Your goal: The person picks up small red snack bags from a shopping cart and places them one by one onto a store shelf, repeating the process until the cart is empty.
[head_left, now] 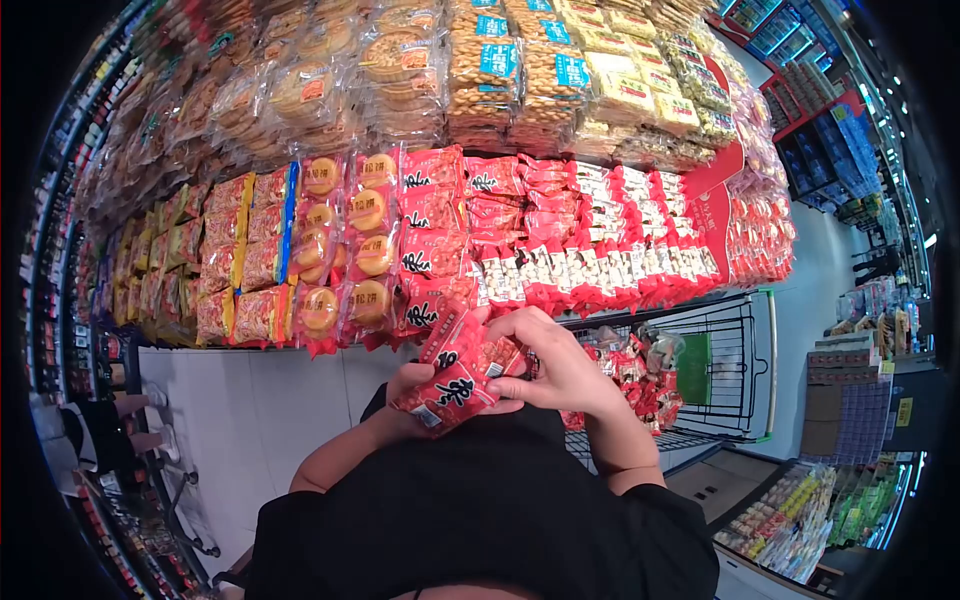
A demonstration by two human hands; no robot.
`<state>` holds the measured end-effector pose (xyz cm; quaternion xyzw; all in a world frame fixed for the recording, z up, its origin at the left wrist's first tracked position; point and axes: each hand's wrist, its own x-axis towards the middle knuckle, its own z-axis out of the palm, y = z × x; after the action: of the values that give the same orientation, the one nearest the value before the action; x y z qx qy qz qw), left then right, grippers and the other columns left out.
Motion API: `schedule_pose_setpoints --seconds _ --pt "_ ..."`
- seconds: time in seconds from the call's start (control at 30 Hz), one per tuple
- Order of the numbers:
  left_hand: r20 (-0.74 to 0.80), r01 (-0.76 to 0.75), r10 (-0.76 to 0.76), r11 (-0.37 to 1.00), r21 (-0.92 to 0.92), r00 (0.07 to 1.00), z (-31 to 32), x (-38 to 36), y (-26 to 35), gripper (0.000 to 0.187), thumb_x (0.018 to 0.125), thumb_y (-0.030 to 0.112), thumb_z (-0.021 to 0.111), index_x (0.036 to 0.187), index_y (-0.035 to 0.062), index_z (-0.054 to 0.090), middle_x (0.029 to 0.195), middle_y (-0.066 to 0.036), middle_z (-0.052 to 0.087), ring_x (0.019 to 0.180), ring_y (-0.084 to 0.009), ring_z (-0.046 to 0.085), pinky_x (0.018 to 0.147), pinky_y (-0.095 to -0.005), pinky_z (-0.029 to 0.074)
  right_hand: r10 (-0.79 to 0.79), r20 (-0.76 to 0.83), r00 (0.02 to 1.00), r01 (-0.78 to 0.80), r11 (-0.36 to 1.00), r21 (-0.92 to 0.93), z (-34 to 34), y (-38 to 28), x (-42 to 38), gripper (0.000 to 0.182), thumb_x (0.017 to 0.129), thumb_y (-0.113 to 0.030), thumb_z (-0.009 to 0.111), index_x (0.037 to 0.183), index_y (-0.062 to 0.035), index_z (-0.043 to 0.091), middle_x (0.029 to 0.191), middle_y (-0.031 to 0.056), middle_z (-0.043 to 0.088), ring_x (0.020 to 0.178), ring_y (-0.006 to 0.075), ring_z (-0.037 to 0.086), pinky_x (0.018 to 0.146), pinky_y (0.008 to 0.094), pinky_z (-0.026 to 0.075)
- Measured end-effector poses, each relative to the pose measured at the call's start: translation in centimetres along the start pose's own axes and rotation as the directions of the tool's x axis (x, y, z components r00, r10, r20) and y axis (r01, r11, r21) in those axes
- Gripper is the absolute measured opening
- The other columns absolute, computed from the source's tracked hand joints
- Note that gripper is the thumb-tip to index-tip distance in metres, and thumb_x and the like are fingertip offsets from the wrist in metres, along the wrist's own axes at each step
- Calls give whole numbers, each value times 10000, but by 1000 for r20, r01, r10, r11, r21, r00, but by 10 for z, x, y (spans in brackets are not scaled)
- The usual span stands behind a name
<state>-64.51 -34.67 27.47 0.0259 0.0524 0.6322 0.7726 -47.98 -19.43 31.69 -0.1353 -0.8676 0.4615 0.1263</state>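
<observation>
Several red snack packets (450, 385) with dark lettering are held in front of my body, just below the display's front edge. My left hand (407, 392) grips them from the left side, its thumb across the wrapper. On the right, my right hand (545, 360) has its fingers and thumb around the packets' right part, where a barcode label shows. Right above them, matching red packets (430, 262) stand in stacked rows on the display. How many packets are held cannot be told, as they overlap.
A wire shopping cart (735, 365) holding red and white packets (640, 385) stands to the right of my body. Bagged round biscuits (372, 255) and yellow packets (222, 250) fill the display's left. At the far left is another person (100, 430). More shelves (845, 150) line the right.
</observation>
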Motion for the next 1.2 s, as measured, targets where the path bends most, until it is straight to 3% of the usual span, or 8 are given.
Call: schedule_pose_setpoints --seconds 0.1,0.27,0.43,0.77,0.9,0.97,1.03,1.2 --pt "-173 41 8 959 280 985 -7 -6 1 1039 751 448 665 1602 118 168 1605 -121 281 1461 -297 346 1186 -565 299 -45 -118 992 36 996 -78 13 -10 -9 459 769 -271 839 1110 -55 620 1147 132 634 1120 322 584 962 432 462" --pt "-36 104 -103 994 30 994 -24 -9 -1 898 834 254 678 1571 64 201 1508 -174 416 1387 -315 450 1203 -579 283 9 -170 985 -8 1000 6 26 0 -26 464 734 -183 855 1107 -50 613 1154 115 635 1152 276 585 979 406 457" --pt "50 199 -195 975 -95 980 -18 -6 -13 841 844 262 697 1536 36 275 1489 -159 462 1382 -272 469 1245 -606 130 354 -119 928 -273 861 429 23 0 -26 535 733 -142 871 1181 -28 601 1091 47 627 1037 142 575 938 313 446" --pt "-4 304 -305 950 70 952 -27 -11 -13 1042 758 262 804 1588 162 183 1534 -86 416 1326 -255 528 1218 -671 148 123 44 991 -130 953 273 12 17 -25 382 713 -157 899 951 -32 627 910 40 623 881 158 552 847 350 456" --pt "-81 279 -269 947 161 960 7 -1 -8 1110 815 263 779 1618 234 13 1641 -81 185 1454 -280 358 1198 -610 246 217 120 969 -240 944 226 -16 -3 -14 268 756 -73 856 875 -34 619 790 38 652 761 133 633 727 311 501" --pt "-184 301 -266 933 200 946 8 0 -5 1120 817 271 778 1619 240 -4 1661 -77 131 1488 -302 301 1195 -603 254 69 -26 997 -60 960 272 -30 -2 -5 273 775 -32 834 847 -21 571 855 68 713 799 134 685 717 302 523" --pt "3 308 -310 944 119 951 -20 -4 -7 1135 788 299 805 1619 258 34 1679 -84 72 1535 -372 127 1191 -633 207 90 -188 978 -58 983 172 -44 11 3 266 765 4 808 840 -24 555 917 90 732 822 142 693 715 300 522" --pt "-52 347 -349 883 316 936 -31 -12 -7 856 893 364 640 1568 38 227 1575 -225 316 1370 -335 445 1180 -465 329 -92 -353 931 -56 920 -388 -67 50 54 226 720 -21 742 896 -57 604 873 64 673 720 235 659 589 341 520"
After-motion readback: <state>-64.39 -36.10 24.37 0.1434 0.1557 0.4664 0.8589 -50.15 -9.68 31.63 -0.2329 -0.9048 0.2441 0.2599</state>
